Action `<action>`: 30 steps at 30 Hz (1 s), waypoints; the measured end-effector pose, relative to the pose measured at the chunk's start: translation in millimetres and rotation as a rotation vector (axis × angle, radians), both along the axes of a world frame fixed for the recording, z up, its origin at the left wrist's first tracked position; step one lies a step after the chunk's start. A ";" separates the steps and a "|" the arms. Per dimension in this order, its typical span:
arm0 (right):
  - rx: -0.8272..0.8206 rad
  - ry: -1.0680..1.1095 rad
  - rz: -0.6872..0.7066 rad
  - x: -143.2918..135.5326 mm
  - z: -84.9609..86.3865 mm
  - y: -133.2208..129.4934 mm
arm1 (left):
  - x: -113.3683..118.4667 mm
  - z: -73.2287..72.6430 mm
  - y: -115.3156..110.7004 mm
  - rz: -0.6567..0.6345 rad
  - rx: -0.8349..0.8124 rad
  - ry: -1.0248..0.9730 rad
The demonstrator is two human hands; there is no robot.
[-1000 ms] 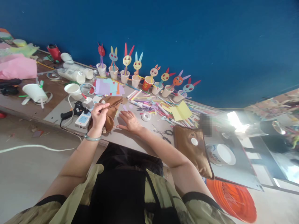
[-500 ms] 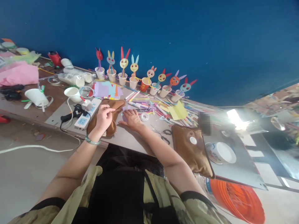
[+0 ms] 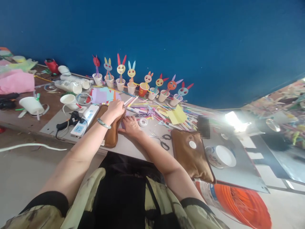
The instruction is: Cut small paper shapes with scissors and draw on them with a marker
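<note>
My left hand (image 3: pixel 116 109), with a bangle on its wrist, is over the far end of a brown plush hot-water bag (image 3: pixel 111 139). Its fingers curl downward; whatever they may hold is hidden. Flat on the table, fingers spread, my right hand (image 3: pixel 132 126) rests on a piece of purple paper (image 3: pixel 123 124) that shows only in part. A roll of clear tape (image 3: pixel 143 122) lies just right of that hand. Farther right are scissors (image 3: pixel 164 140) with black handles. Several markers (image 3: pixel 133 110) are strewn beyond both hands.
Paper cups with rabbit-faced figures (image 3: pixel 131 86) line the blue wall. To the left are a power strip (image 3: pixel 85 121), a black glue gun (image 3: pixel 68 122) and coloured paper sheets (image 3: pixel 102 95). At right sit another brown bag (image 3: pixel 188 156), a white tub (image 3: pixel 220 156) and an orange bucket (image 3: pixel 245 200) below.
My left hand has moved forward and right, from above the middle of the brown bag to its far end. My right hand stays flat in place. The view has shifted slightly.
</note>
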State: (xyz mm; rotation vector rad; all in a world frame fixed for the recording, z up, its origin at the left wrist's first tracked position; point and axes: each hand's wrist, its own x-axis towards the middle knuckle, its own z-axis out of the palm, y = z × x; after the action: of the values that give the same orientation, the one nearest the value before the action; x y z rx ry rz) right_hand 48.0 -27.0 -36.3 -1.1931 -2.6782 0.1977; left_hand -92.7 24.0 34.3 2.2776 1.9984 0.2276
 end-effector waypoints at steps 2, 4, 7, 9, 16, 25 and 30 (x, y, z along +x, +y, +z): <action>-0.001 -0.006 0.000 0.3 1.3 0.1 | 2.8 -3.3 12.6 0.068 -0.053 0.014; -0.004 -0.011 -0.005 0.2 3.5 0.0 | 2.8 -7.9 20.3 0.131 -0.081 0.003; -0.008 -0.016 -0.002 0.0 6.8 0.1 | -0.2 -13.7 23.9 0.167 -0.125 0.006; -0.005 -0.018 0.005 0.2 8.1 0.3 | -2.6 -15.8 23.0 0.152 -0.154 0.021; 0.007 0.004 0.013 1.2 6.5 0.9 | -2.7 -18.7 14.5 0.033 -0.106 -0.020; 0.018 0.029 0.027 3.5 -1.4 3.1 | -8.3 -16.5 21.0 -0.149 -0.149 -0.157; 0.030 0.066 0.030 4.9 -5.5 3.7 | -19.4 -17.3 27.8 -0.206 -0.103 -0.174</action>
State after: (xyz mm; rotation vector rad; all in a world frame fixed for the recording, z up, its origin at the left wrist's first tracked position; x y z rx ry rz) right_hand 52.9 -23.3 -41.8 -1.1177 -2.6340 0.1979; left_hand -112.1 51.8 17.0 2.2911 1.6411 0.2864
